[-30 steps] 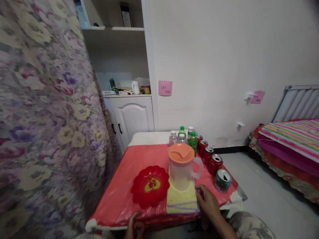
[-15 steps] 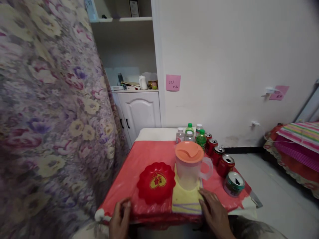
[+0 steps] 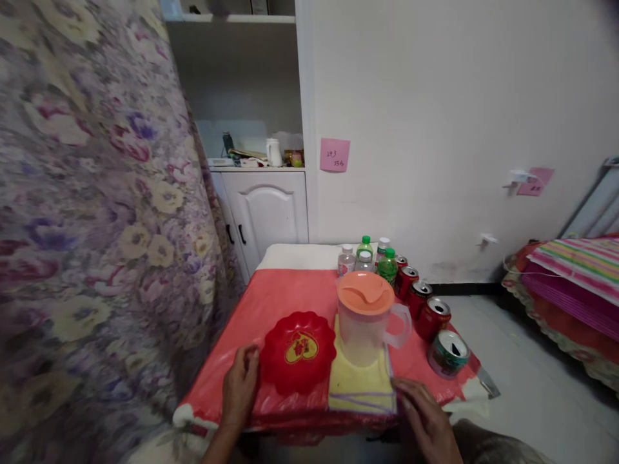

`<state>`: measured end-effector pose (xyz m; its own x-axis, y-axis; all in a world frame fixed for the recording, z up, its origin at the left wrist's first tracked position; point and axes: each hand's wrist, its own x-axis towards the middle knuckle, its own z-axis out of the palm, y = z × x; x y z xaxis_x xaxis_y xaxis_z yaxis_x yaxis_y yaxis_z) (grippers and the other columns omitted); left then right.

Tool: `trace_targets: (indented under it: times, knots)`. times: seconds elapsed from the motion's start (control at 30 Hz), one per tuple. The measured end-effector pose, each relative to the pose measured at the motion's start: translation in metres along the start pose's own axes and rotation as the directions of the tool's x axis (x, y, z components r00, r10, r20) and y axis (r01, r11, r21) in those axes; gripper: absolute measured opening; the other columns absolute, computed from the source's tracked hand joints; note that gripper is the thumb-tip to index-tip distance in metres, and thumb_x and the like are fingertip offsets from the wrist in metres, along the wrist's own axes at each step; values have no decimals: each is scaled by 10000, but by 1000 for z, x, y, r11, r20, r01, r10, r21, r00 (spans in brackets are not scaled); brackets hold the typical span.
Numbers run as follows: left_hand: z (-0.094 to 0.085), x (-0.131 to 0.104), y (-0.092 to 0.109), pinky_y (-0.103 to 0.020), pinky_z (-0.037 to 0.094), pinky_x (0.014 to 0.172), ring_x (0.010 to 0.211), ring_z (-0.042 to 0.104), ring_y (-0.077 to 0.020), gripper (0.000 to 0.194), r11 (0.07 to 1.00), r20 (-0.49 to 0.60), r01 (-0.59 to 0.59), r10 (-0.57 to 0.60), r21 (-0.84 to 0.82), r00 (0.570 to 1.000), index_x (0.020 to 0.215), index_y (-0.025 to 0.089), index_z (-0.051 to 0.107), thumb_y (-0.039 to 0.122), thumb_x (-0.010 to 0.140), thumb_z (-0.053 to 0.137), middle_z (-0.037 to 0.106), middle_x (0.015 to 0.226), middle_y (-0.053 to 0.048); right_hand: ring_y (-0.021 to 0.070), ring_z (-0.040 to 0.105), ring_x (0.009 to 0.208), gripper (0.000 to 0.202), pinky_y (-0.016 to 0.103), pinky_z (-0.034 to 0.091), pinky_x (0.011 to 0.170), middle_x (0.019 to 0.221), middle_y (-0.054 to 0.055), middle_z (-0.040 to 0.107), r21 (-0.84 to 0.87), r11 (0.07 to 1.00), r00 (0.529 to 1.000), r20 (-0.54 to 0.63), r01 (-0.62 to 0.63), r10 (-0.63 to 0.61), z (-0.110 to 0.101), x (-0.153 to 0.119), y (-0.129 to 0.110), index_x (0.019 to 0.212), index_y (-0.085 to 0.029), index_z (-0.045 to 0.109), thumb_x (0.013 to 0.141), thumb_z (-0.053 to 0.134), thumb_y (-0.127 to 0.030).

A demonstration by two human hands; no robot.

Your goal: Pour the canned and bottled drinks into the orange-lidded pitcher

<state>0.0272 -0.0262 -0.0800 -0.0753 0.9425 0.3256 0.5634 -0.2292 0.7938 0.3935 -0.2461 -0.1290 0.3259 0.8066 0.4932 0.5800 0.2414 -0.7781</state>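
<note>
A red scalloped plastic plate [image 3: 280, 367] with a yellow heart print lies on the red-covered table. At its left edge is my left hand [image 3: 240, 385], fingers loosely bent and holding nothing; whether they touch the rim I cannot tell. To the right of the plate, a folded yellow cloth [image 3: 360, 393] with purple lines lies flat. On the cloth stands a clear plastic pitcher [image 3: 360, 338] with an orange lid [image 3: 366, 293], its handle to the right. My right hand [image 3: 428, 415] rests by the cloth's lower right corner, fingers stretched out, nothing in it.
Several plastic bottles [image 3: 346, 261] stand behind the pitcher. Red cans [image 3: 435, 319] line the table's right side, with a green can [image 3: 449, 354] nearest me. A flowered curtain [image 3: 120, 258] hangs at left; a wall [image 3: 435, 129] rises behind the table [image 3: 290, 290].
My left hand has moved up and forward to the plate's left edge. My right hand has slid slightly down and right along the cloth's edge. The camera view has shifted a little.
</note>
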Motion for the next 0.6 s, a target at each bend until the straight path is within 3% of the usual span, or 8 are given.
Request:
trace_targets:
  times: [0.07, 0.13, 0.2, 0.27, 0.37, 0.47, 0.53, 0.6]
  knots:
    - [0, 0, -1, -361, 589, 765, 876, 757, -283, 430, 1000, 7, -1, 1, 1, 1000, 1035, 231, 652, 592, 890, 469, 795, 927, -77, 287, 752, 921, 370, 407, 661, 727, 1119, 114, 761, 279, 927, 968, 34, -250, 250, -3, 1, -4, 1196, -264, 731, 979, 538, -493]
    - [0, 1, -3, -362, 589, 767, 884, 756, -286, 441, 1000, 12, -4, 4, 2, 1000, 1034, 227, 650, 600, 890, 464, 793, 937, -83, 244, 717, 649, 491, 356, 603, 455, 997, 111, 746, 556, 702, 887, 166, -445, 430, -2, 5, -10, 1270, -235, 679, 958, 522, -579]
    - [0, 3, -4, -360, 589, 763, 887, 756, -289, 442, 1000, 17, -8, 8, 0, 1000, 1017, 227, 650, 606, 884, 466, 793, 936, -85, 221, 663, 549, 578, 318, 521, 338, 898, 102, 719, 710, 478, 833, 287, -517, 474, 1, 10, -15, 1305, -203, 647, 934, 521, -627]
    - [1, 4, -5, -356, 591, 748, 872, 756, -288, 440, 1000, 18, -9, 9, 0, 1000, 998, 228, 653, 611, 878, 473, 794, 922, -80, 225, 667, 564, 620, 293, 499, 325, 842, 101, 708, 750, 402, 824, 330, -525, 460, 5, 14, -20, 1298, -180, 650, 920, 521, -654]
    - [1, 4, -6, -348, 590, 745, 860, 753, -280, 426, 1000, 12, -10, 10, 0, 1000, 991, 231, 659, 602, 879, 483, 796, 921, -69, 210, 670, 534, 613, 285, 530, 360, 764, 74, 715, 629, 585, 851, 274, -511, 448, 9, 16, -22, 1344, -194, 639, 950, 492, -641]
    - [2, 4, -6, -338, 587, 753, 850, 747, -268, 406, 1000, 10, -14, 14, 0, 1000, 987, 231, 660, 584, 884, 489, 793, 919, -63, 259, 766, 931, 453, 380, 658, 803, 1068, 130, 779, 287, 915, 956, 152, -284, 249, 14, 14, -20, 1262, -238, 722, 978, 536, -538]
    - [2, 4, -6, -329, 586, 741, 833, 744, -262, 397, 1000, 11, -16, 16, -1, 1000, 983, 232, 660, 578, 885, 492, 791, 901, -58, 267, 690, 1205, 355, 407, 562, 1043, 1304, 133, 723, 74, 991, 987, 128, -108, 98, 18, 11, -17, 1184, -258, 764, 988, 551, -464]
    - [2, 3, -6, -321, 586, 726, 824, 743, -259, 393, 1000, 12, -18, 18, -2, 1000, 981, 231, 660, 572, 885, 491, 789, 887, -55, 252, 678, 1237, 330, 397, 551, 1059, 1349, 130, 704, -37, 999, 992, 121, -29, 34, 21, 9, -14, 1187, -263, 760, 1005, 527, -408]
